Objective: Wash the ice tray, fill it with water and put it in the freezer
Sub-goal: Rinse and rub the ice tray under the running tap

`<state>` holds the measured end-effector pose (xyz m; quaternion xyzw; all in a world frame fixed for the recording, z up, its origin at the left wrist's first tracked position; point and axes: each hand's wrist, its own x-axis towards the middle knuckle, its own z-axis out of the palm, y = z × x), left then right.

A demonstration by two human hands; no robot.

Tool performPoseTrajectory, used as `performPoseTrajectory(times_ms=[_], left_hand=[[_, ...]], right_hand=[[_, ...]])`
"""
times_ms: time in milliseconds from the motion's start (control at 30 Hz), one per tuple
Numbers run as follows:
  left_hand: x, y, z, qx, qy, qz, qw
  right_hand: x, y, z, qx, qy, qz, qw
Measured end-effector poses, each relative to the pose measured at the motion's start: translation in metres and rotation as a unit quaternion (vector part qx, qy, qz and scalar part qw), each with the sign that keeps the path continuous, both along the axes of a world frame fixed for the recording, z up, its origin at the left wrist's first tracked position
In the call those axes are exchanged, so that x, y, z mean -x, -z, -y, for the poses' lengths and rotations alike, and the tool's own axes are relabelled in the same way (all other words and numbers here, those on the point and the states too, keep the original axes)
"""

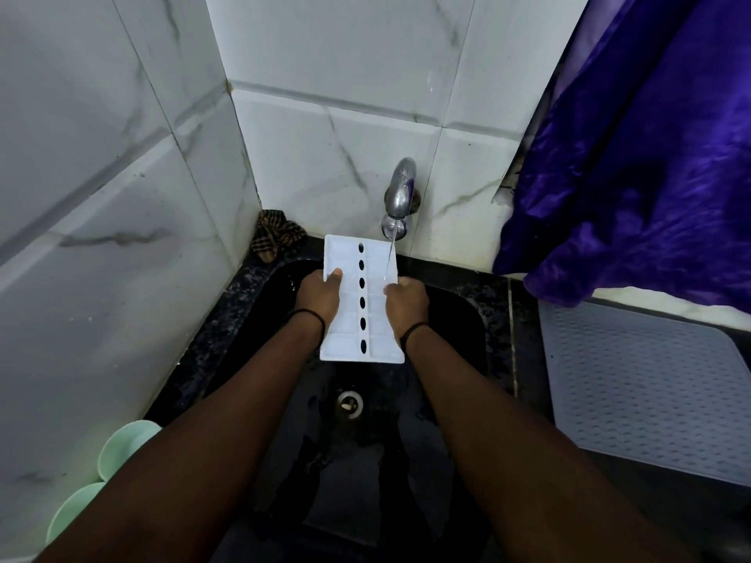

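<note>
1. Ice tray (361, 300): held level over the black sink (459, 319), under the tap (400, 195).
2. Left hand (319, 296), right hand (406, 300): each is clamped on a long edge.
3. Risk: cells may be spilled if the tray is tilted.

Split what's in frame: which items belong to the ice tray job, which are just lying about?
In the job:
- ice tray, gripped by left hand and right hand
- tap, its water stream running onto the tray
- black sink beneath

Lying about:
- checked cloth in the corner
- purple fabric
- grey mat
- green cups
</note>
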<state>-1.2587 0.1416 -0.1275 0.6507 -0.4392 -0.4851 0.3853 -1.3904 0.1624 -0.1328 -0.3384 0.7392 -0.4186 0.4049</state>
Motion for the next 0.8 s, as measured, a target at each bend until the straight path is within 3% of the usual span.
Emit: performPoseTrajectory(times_ms=[200, 400, 500, 600, 700, 800], left_hand=[[-0.003, -0.001, -0.004, 0.043, 0.030, 0.054, 0.997], [-0.004, 0.006, -0.012, 0.090, 0.050, 0.072, 0.992], [-0.003, 0.012, -0.014, 0.075, 0.024, 0.018, 0.997], [0.000, 0.017, -0.016, 0.031, -0.023, -0.070, 0.997], [0.005, 0.018, -0.014, -0.020, -0.054, -0.118, 0.991], [0.008, 0.017, -0.010, -0.072, -0.068, -0.152, 0.983]], right_hand=[[0.000, -0.008, -0.006, -0.029, -0.022, 0.233, 0.972], [0.007, -0.012, -0.018, -0.075, -0.072, 0.375, 0.921], [0.007, -0.008, -0.015, -0.044, -0.060, 0.324, 0.943], [0.002, -0.002, -0.006, -0.006, -0.038, 0.134, 0.990], [0.002, 0.000, 0.004, -0.012, -0.055, -0.034, 0.998], [0.007, -0.005, 0.013, -0.061, -0.074, -0.018, 0.995]])
